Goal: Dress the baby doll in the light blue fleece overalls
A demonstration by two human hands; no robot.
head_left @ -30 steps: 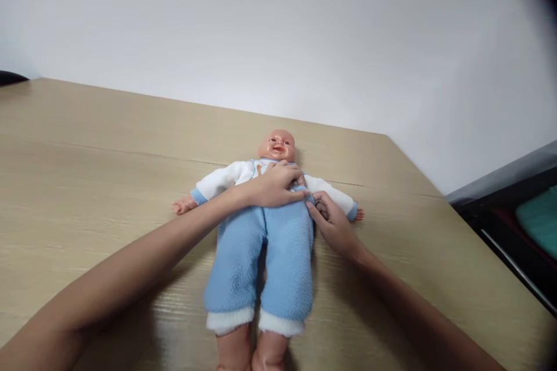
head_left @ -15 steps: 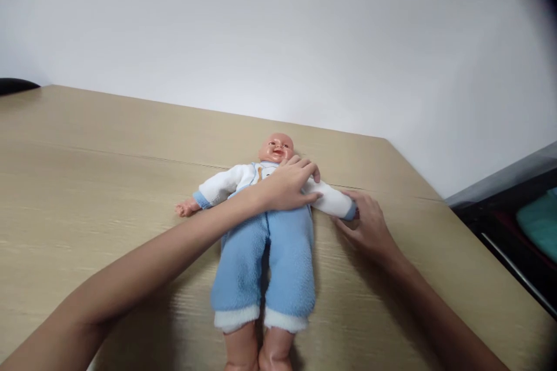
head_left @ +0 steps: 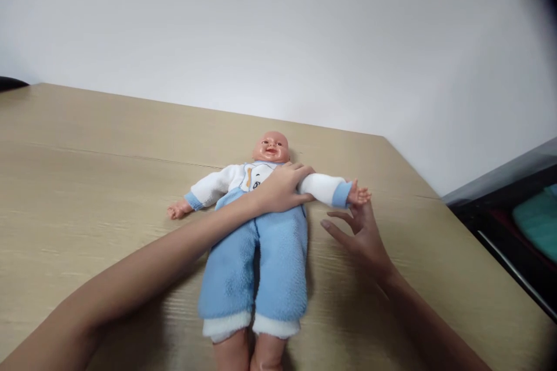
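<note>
A baby doll [head_left: 278,255] lies on its back, head away from me, in a white fleece top with blue cuffs and blue fleece trousers. My left hand [head_left: 285,185] reaches across its chest, fingers closed round the upper part of the white sleeve [head_left: 324,188] on the right. That doll arm sticks out sideways, with the small plastic hand [head_left: 359,192] showing past the cuff. Just below it is my right hand [head_left: 363,240], thumb and fingers apart, with some fingers hidden behind the doll's hand. The doll's other arm [head_left: 213,188] rests out to the left.
The doll lies on a wooden table [head_left: 108,139] with a seam across it. A pale wall [head_left: 217,40] stands behind. Beyond the table's right edge is a dark frame with a teal item [head_left: 537,223]. A dark rounded object [head_left: 12,83] shows at the far left.
My right hand has come off the doll's cuff and opened slightly below it. The doll's forearm has swung up, uncovering its plastic hand. My left hand stays at the upper sleeve.
</note>
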